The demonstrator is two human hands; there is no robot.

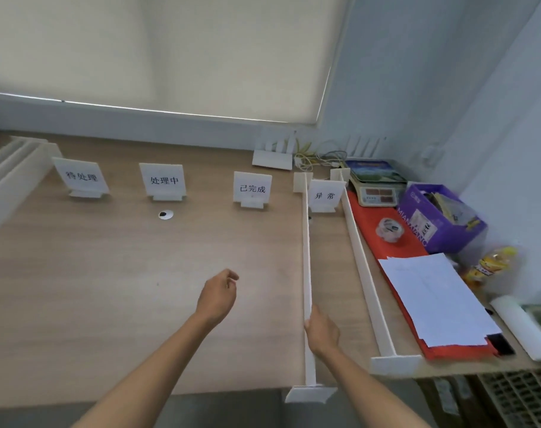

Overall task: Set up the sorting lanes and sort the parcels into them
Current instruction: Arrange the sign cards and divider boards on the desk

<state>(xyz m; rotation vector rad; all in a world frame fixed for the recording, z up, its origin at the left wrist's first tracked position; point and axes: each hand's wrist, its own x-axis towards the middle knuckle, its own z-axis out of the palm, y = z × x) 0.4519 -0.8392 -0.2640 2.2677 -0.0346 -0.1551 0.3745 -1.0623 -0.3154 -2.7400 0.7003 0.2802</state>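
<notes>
Stacked dividers cropped at left

Light wood-grain desk abuts pale blue-grey walls; cream roller blind drawn, daylight along its lower edge.

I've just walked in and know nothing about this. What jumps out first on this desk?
Four white sign cards with Chinese labels stand in a row along the far side of the wooden desk. The right hand grips a long white divider running front to back, with a second divider beside it; the left hand hovers empty. At the right edge lie white papers on a red sheet.
</notes>
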